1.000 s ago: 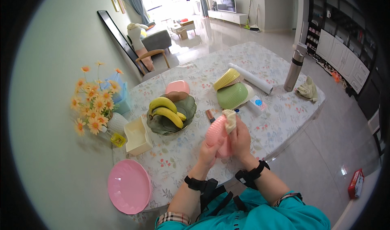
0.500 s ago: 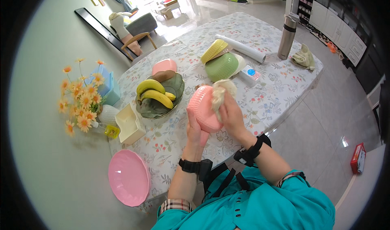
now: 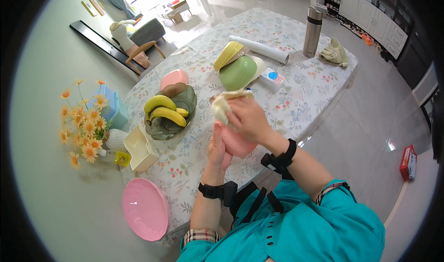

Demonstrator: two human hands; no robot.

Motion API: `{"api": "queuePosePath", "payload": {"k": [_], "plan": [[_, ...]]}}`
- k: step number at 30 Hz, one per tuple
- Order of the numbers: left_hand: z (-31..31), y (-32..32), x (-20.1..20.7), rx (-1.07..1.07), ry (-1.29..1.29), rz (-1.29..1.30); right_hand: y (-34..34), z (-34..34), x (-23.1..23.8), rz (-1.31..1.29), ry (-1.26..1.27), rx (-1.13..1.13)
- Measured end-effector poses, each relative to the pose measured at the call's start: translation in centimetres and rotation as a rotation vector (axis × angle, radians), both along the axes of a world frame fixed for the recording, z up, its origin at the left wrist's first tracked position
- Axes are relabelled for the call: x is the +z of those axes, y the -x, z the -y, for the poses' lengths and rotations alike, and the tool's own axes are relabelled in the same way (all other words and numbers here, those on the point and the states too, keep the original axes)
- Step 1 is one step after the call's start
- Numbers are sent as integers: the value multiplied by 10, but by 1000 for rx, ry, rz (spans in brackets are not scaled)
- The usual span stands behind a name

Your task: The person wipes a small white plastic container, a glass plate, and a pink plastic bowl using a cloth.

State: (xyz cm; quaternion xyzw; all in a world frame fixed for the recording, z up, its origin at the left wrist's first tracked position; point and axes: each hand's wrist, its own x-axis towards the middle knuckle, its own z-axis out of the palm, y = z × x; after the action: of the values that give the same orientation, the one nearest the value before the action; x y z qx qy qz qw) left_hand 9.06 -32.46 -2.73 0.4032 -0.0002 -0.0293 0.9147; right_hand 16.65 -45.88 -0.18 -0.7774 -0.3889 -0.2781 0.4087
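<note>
A pink ribbed plastic bowl is gripped at its left side by my left hand. Over the bowl's upper edge, my right hand presses a cream cloth, its fingers bunched round the fabric. Part of the bowl is hidden behind that hand. Beyond my hands lie a green ribbed bowl and a yellow ribbed bowl, both tipped on their sides. To the left, bananas rest in a dark glass fruit bowl.
A steel thermos and a crumpled cloth stand at the right edge. A white roll and a small white pack lie behind. Leftward are a pink basin, a cream box and a vase of orange flowers.
My right hand and the cloth have slid left across the pink bowl to its upper edge. The bowl has turned in my left hand. The view has shifted slightly.
</note>
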Motion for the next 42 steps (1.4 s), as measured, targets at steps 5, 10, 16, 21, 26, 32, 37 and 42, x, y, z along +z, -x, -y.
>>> {"api": "queuePosePath", "payload": {"k": [5,10,16,21,26,32,37,42], "plan": [[-5,0,-1,54,-30,7,-3,8,-2,-678,-330,-56],[-1,-2,2,172,56,43,12,-3,-31,-861,-485,-173],[-4,-4,2,286,170,93,68,-50,-40,-907,-984,-68],[-9,-3,8,276,141,36,76,-44,-29,-735,-998,39],[-19,-4,-1,203,153,-82,73,-18,-6,-502,-630,109],[-22,4,7,-24,332,66,72,-4,-19,-149,-129,108],[-25,5,2,-30,304,81,74,1,-27,-203,-96,167],[-14,4,10,-33,270,26,69,5,-30,-741,-500,59]]}}
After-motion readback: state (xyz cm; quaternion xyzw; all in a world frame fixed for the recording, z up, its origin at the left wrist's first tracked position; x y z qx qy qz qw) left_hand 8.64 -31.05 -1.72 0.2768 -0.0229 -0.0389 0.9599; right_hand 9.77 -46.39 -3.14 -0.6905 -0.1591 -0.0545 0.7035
